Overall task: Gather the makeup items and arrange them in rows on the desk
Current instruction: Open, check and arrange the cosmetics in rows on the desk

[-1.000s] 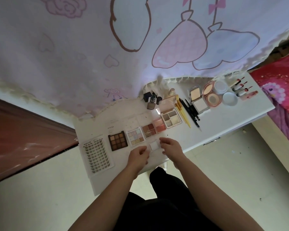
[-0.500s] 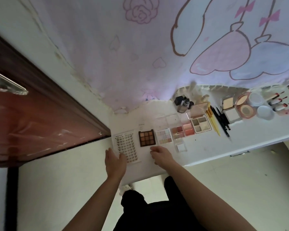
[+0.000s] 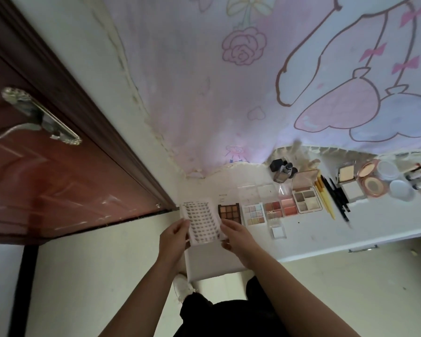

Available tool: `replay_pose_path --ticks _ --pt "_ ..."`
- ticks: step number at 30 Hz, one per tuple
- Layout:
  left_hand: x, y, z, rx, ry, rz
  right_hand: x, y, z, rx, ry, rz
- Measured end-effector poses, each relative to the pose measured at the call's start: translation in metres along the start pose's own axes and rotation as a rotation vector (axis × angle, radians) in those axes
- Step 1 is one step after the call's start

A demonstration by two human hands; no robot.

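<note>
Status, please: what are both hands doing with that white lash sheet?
Left hand and right hand pinch white rectangular false-lash card by its side edges. Card at left end of white desk, beside brown square eyeshadow palette. Nothing on top.

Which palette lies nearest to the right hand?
The dark brown palette, at the row's left end beside the right hand. The others are pastel or pink and lie farther right.

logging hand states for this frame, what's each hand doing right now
Left hand: holding the lash card by its left edge.
Right hand: holding the same card by its right edge.
</note>
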State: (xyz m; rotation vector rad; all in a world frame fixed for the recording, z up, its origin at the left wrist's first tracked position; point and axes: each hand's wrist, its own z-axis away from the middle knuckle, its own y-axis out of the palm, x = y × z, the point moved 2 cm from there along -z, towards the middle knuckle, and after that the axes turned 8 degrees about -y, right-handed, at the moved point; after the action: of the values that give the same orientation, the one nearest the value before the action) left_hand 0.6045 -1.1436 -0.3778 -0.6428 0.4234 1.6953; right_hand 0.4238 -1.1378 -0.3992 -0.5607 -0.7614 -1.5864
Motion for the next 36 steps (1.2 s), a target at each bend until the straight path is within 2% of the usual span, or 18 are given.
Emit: replay_pose_path --ticks 4,8,11,13,16,18,21,25,29,34,36 --pt "-0.04 0.02 0.02 0.192 0.088 0.081 0.037 -0.002 0.011 0.0 -0.14 -0.13" --pt "-0.08 0.04 0.039 0.252 0.174 0.151 0.078 -0.009 0.023 0.018 -0.269 -0.243" --pt "-0.102 0.05 0.052 0.266 0.259 0.156 0.104 -0.016 0.035 -0.038 -0.394 -0.155" --pt "-0.109 0.055 0.057 0.208 0.293 0.158 0.119 -0.022 0.046 -0.097 -0.505 -0.045" --pt "-0.114 0.062 0.062 0.13 0.279 0.226 0.139 -0.025 0.063 -0.125 -0.649 0.066" --pt "-0.114 0.066 0.066 0.17 0.245 0.258 0.146 -0.024 0.071 -0.114 -0.697 0.102" --pt "-0.114 0.065 0.066 0.285 0.197 0.244 0.147 -0.025 0.076 -0.116 -0.71 0.095" --pt "-0.119 0.059 0.067 0.35 0.12 0.133 0.146 -0.03 0.075 -0.134 -0.587 -0.146" --pt "-0.124 0.062 0.079 0.457 0.079 0.019 0.142 -0.038 0.07 -0.155 -0.547 -0.214" --pt "-0.137 0.068 0.093 0.556 0.162 0.302 0.144 -0.036 0.069 -0.193 -0.499 -0.247" --pt "-0.142 0.068 0.094 0.55 0.156 0.349 0.149 -0.032 0.075 -0.174 -0.56 0.006"
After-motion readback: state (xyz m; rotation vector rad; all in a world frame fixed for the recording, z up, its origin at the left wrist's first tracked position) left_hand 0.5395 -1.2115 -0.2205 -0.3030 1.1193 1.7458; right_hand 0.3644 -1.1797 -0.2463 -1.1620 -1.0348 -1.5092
